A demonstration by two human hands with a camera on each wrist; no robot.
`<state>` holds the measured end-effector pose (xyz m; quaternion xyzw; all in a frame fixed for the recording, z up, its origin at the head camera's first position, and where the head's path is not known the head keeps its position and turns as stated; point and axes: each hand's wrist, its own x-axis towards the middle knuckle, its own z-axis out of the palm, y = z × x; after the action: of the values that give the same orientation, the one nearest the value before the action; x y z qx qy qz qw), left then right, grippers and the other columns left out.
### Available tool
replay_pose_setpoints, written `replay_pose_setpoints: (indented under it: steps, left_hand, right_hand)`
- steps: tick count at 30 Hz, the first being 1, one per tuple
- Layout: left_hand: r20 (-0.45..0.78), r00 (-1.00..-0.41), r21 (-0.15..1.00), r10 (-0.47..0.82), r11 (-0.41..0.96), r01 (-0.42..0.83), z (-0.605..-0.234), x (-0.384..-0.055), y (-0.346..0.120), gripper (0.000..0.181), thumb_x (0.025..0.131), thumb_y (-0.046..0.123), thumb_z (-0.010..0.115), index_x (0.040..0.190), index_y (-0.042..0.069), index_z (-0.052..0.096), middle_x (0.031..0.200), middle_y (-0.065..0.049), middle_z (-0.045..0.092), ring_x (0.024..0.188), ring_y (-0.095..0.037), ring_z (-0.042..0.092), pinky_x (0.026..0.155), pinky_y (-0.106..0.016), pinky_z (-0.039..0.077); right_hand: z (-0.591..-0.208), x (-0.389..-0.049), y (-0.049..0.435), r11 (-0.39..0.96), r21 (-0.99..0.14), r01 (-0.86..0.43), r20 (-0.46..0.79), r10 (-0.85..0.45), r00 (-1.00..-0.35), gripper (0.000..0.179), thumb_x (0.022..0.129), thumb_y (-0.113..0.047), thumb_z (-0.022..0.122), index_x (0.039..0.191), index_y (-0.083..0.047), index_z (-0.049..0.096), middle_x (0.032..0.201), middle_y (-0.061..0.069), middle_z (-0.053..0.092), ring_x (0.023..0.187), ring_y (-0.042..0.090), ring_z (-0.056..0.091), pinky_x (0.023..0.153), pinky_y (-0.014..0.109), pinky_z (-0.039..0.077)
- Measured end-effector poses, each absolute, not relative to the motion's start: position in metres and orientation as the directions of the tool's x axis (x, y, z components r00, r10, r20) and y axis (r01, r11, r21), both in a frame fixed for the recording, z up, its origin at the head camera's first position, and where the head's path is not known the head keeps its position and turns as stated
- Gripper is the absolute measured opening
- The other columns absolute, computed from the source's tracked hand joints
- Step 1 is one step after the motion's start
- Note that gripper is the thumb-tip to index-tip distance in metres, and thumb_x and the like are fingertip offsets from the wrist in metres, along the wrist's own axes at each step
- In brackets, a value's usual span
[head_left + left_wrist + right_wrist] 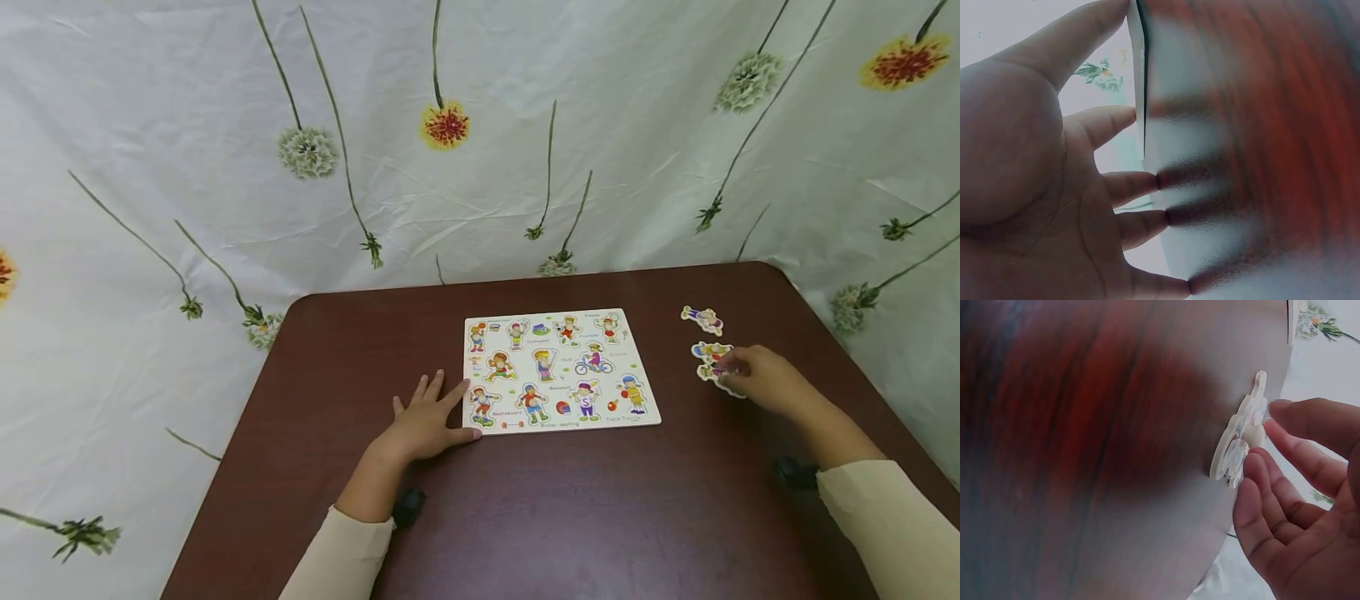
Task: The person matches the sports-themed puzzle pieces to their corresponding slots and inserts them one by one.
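A white puzzle board point(555, 371) printed with colourful figures playing sports lies on the table. At its left side rests my left hand point(426, 423), fingers spread, thumb at the near corner. In the left wrist view, the thumb and index fingertip of that hand point(1079, 169) meet the edge of the board point(1140, 75), and the other fingertips touch the tabletop. To the right of the board, my right hand point(765, 379) hovers at a figure-shaped puzzle piece point(712, 375). Loosely bent fingers point(1254, 506) surround its pale knob point(1254, 435) without a visible pinch.
Two more figure pieces lie by the right hand: the farther piece point(703, 320) and the nearer piece point(711, 352). The dark brown table point(585, 508) has rounded far corners. A white curtain with flower prints point(495, 200) hangs right behind it.
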<state>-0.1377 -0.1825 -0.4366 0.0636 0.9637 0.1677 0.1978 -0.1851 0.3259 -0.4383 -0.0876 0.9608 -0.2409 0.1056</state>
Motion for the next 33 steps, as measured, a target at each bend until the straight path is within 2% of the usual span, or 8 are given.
replay_pose_setpoints:
  steps: [4, 10, 20, 27, 33]
  left_hand:
    - [-0.358, -0.915, 0.346, 0.187, 0.937, 0.057, -0.438, -0.138, -0.182, 0.087, 0.088, 0.058, 0.07, 0.16, 0.031, 0.03, 0.171, -0.017, 0.01, 0.158, -0.041, 0.003, 0.115, -0.079, 0.003]
    - [-0.355, -0.916, 0.344, 0.185, 0.937, 0.055, -0.44, -0.139, -0.183, 0.087, 0.088, 0.059, 0.07, 0.16, 0.033, 0.03, 0.171, -0.016, 0.01, 0.159, -0.041, 0.003, 0.115, -0.079, 0.003]
    - [-0.358, -0.916, 0.346, 0.183, 0.937, 0.051, -0.44, -0.138, -0.182, 0.087, 0.088, 0.059, 0.07, 0.16, 0.032, 0.03, 0.171, -0.016, 0.01, 0.158, -0.041, 0.004, 0.115, -0.079, 0.003]
    - [-0.36, -0.916, 0.343, 0.177, 0.938, 0.046, -0.441, -0.138, -0.182, 0.088, 0.087, 0.059, 0.07, 0.16, 0.032, 0.03, 0.171, -0.016, 0.01, 0.158, -0.041, 0.004, 0.115, -0.079, 0.002]
    - [-0.355, -0.917, 0.345, 0.18, 0.937, 0.05, -0.441, -0.138, -0.182, 0.087, 0.088, 0.059, 0.07, 0.16, 0.032, 0.03, 0.171, -0.016, 0.01, 0.158, -0.041, 0.004, 0.115, -0.079, 0.003]
  right_hand:
    - [-0.441, -0.185, 0.327, 0.862, -0.488, -0.14, -0.164, -0.248, -0.955, 0.015, 0.095, -0.01, 0.064, 0.105, 0.001, 0.067, 0.104, 0.025, 0.061, 0.096, 0.041, 0.063, 0.073, 0.049, 0.053]
    - [-0.444, -0.187, 0.328, 0.856, -0.494, -0.153, -0.163, -0.264, -0.951, 0.012, 0.093, -0.004, 0.062, 0.103, 0.003, 0.066, 0.099, 0.022, 0.063, 0.091, 0.038, 0.064, 0.07, 0.043, 0.053]
    - [-0.443, -0.187, 0.326, 0.856, -0.501, -0.126, -0.18, -0.246, -0.952, 0.012, 0.095, -0.003, 0.061, 0.103, 0.004, 0.066, 0.099, 0.022, 0.064, 0.091, 0.037, 0.065, 0.068, 0.04, 0.052]
    - [-0.44, -0.185, 0.315, 0.852, -0.488, -0.189, -0.093, -0.266, -0.959, 0.01, 0.095, -0.007, 0.066, 0.1, 0.001, 0.066, 0.094, 0.017, 0.068, 0.087, 0.033, 0.067, 0.067, 0.039, 0.051]
    - [-0.437, -0.186, 0.298, 0.833, -0.504, -0.228, -0.015, -0.272, -0.962, 0.01, 0.092, -0.009, 0.07, 0.099, -0.002, 0.068, 0.088, 0.01, 0.069, 0.082, 0.023, 0.066, 0.07, 0.036, 0.049]
